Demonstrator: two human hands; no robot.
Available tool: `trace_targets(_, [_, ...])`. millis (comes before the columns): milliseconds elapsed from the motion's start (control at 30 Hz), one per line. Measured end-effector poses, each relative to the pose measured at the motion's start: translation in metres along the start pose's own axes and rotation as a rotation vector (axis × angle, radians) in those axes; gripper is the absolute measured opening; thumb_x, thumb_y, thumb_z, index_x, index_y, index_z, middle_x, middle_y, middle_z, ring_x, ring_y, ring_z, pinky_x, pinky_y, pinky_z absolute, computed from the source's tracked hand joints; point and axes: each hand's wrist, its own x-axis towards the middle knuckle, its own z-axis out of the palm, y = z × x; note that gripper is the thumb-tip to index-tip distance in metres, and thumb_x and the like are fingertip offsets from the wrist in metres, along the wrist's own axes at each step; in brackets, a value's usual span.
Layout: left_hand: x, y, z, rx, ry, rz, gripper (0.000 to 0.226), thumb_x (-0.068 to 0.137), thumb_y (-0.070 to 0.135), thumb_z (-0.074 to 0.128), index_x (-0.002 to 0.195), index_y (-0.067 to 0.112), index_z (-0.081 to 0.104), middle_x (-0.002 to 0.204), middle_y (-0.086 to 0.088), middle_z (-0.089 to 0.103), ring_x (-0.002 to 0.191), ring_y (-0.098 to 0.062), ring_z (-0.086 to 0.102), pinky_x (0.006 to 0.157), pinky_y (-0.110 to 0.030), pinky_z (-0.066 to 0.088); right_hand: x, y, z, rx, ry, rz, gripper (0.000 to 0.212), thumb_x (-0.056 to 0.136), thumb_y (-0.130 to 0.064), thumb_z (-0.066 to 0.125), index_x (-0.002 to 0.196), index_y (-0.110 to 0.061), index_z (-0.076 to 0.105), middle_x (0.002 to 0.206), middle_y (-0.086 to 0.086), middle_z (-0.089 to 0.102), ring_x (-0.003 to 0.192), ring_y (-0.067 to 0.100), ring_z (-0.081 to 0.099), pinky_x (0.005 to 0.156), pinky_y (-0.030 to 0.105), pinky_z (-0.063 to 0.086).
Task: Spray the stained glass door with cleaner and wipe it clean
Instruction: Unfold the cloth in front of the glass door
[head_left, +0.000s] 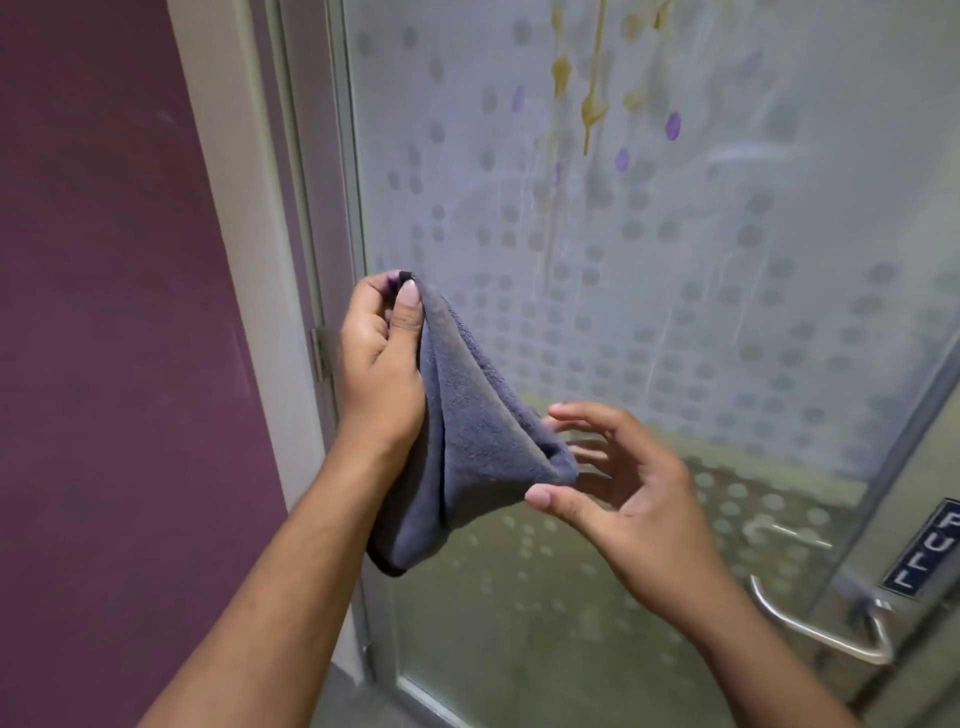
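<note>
Door (675, 312): standing right in front, yellow drips (592, 104) running down its top.
Cloth (467, 415): hanging soft and floppy; probably best bunching it up.
Left hand (379, 364): pinching the cloth's top corner.
Right hand (623, 483): opening, fingers touching the cloth's lower fold.

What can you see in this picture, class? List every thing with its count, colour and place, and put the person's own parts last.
glass door: one, frosted with grey dots, fills the right and centre
stains: several yellowish drips, top centre of the glass
purple spots: a few, near the drips
door handle: one, silver metal, lower right
PULL sign: one, dark with white letters, right edge above the handle
door frame: one, pale, left of the glass
wall: one, maroon, far left
cloth: one, grey with dark edging, centre, held up before the glass
left hand: one, pinching the cloth's top corner
right hand: one, fingers spread at the cloth's lower corner
</note>
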Motion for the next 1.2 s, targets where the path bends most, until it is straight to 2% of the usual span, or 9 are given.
trace_targets(100, [-0.001,-0.021,-0.015,0.024,0.033,-0.03,0.01,0.113,0.021,0.05,0.114,0.016,0.058,0.097,-0.003,0.062,0.087,-0.013,0.057,0.08,-0.031,0.051,0.018,0.006,-0.005,0.011,0.114,0.01,0.04,0.079,0.011,0.082,0.1,-0.023,0.072,0.09,-0.009,0.078,0.082,-0.001,0.071,0.077,0.015,0.055])
trace_targets(367, [-0.013,-0.087,-0.065,0.301,-0.183,-0.208,0.012,0.112,0.02,0.052,0.111,0.021,0.064,0.102,0.002,0.071,0.094,-0.009,0.066,0.084,-0.026,0.053,0.057,0.022,-0.015,0.021,0.074,0.12,0.05,0.088,0.013,0.073,0.118,-0.024,0.059,0.074,-0.012,0.067,0.074,0.008,0.063,0.08,0.031,0.053])
trace_targets(500, [0.003,-0.079,-0.064,0.323,-0.385,-0.397,0.021,0.105,0.017,0.056,0.124,0.024,0.063,0.108,0.0,0.072,0.105,-0.018,0.067,0.087,-0.023,0.055,0.073,0.02,-0.016,0.06,0.039,0.173,0.046,0.093,0.007,0.07,0.127,-0.019,0.054,0.082,-0.007,0.072,0.079,0.015,0.065,0.081,0.033,0.052])
trace_targets(633, [0.02,-0.044,-0.04,0.58,-0.718,-0.221,0.051,0.093,0.042,0.058,0.143,0.035,0.057,0.144,0.01,0.059,0.138,-0.002,0.052,0.108,-0.024,0.043,0.091,0.013,-0.018,-0.036,-0.126,0.217,0.046,0.093,0.0,0.073,0.129,-0.019,0.052,0.087,0.004,0.07,0.082,0.022,0.062,0.081,0.037,0.049])
trace_targets(733, [0.024,-0.022,-0.003,0.533,-1.001,-0.176,0.066,0.09,0.047,0.08,0.149,0.028,0.057,0.146,0.017,0.064,0.137,0.005,0.056,0.11,-0.016,0.045,0.097,0.006,-0.018,-0.099,-0.199,0.207,0.043,0.094,-0.003,0.073,0.129,-0.015,0.052,0.09,0.012,0.07,0.081,0.024,0.062,0.079,0.038,0.05])
trace_targets(833, [0.03,-0.021,0.022,0.375,-0.977,-0.214,0.044,0.09,0.023,0.08,0.131,0.012,0.07,0.124,0.003,0.079,0.118,-0.003,0.072,0.1,-0.021,0.057,0.095,0.005,-0.028,-0.075,-0.119,0.206,0.041,0.092,-0.011,0.077,0.123,-0.015,0.051,0.094,0.011,0.072,0.083,0.022,0.066,0.079,0.036,0.052])
trace_targets(933, [0.031,-0.027,0.038,0.408,-0.937,-0.116,0.031,0.085,0.031,0.08,0.111,0.014,0.077,0.1,0.001,0.083,0.092,-0.005,0.073,0.078,-0.031,0.061,0.073,0.027,-0.041,-0.043,-0.06,0.25,0.061,0.078,-0.033,0.087,0.12,-0.018,0.045,0.116,0.005,0.072,0.1,0.019,0.072,0.091,0.035,0.058])
trace_targets(1033, [0.031,-0.024,0.051,0.377,-0.866,-0.073,0.026,0.083,0.033,0.082,0.098,0.014,0.075,0.086,0.003,0.078,0.082,-0.006,0.068,0.07,-0.025,0.056,0.044,0.055,-0.046,-0.128,-0.237,0.337,0.083,0.073,-0.034,0.095,0.138,-0.023,0.043,0.141,-0.003,0.062,0.128,0.01,0.064,0.107,0.042,0.054])
trace_targets(1200, [0.032,-0.037,0.056,0.627,-0.799,0.124,0.031,0.091,0.043,0.075,0.101,0.015,0.067,0.088,-0.013,0.071,0.076,-0.024,0.07,0.069,-0.04,0.055,0.044,0.061,-0.101,-0.156,-0.377,0.467,0.037,0.079,-0.018,0.092,0.111,-0.012,0.075,0.11,0.003,0.081,0.099,0.01,0.074,0.09,0.042,0.061])
